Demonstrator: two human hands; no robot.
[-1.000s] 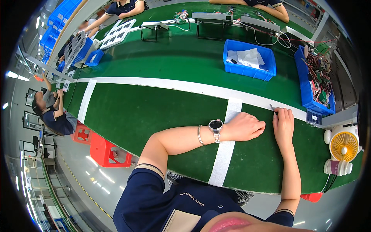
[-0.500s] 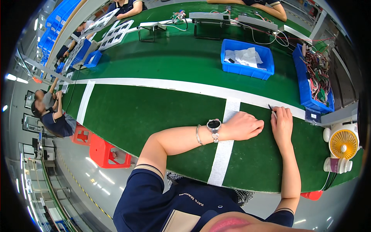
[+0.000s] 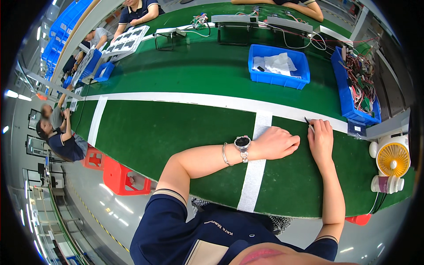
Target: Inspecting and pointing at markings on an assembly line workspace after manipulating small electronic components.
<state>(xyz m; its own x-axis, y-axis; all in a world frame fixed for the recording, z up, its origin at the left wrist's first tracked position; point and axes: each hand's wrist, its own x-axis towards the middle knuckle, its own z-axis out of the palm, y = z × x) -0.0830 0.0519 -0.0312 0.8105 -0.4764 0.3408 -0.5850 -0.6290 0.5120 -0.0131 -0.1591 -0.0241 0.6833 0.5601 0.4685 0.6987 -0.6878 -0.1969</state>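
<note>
right hand (image 3: 321, 140) pinches a thin dark tool (image 3: 308, 122), likely light and stiff; left hand (image 3: 276, 143) rests loosely clenched, mid-frame.

The tool (image 3: 308, 123) in the right hand (image 3: 321, 139) shows only its dark tip; the rest sits under the fingers. The left hand (image 3: 276, 143) lies curled, its palm hidden. The wires in the side bin (image 3: 358, 84) are too tangled to tell apart. People across the table (image 3: 176, 128) are cut off at the top edge.
</note>
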